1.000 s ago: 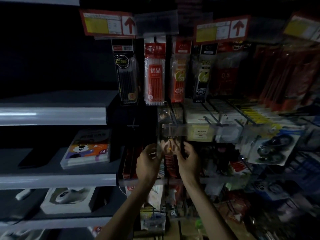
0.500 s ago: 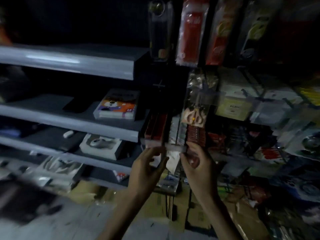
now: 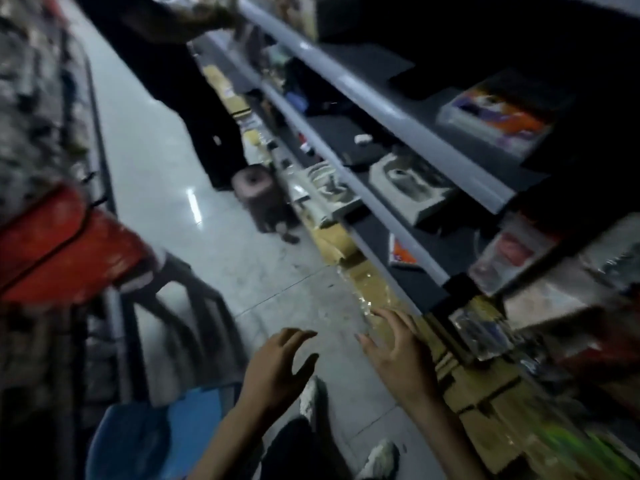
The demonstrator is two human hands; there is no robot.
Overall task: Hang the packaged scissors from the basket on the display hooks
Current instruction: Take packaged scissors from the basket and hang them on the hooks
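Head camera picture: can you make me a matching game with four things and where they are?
Things:
1. left hand
2. basket
3. orange-and-purple box
4. white shoe

Places or states:
A. lying on the grey shelf, upper right
B. blue, in the bottom left corner
C. fingers spread, holding nothing
D. on the floor at the bottom edge

Pairs: 1-C, 2-B, 3-A, 4-D
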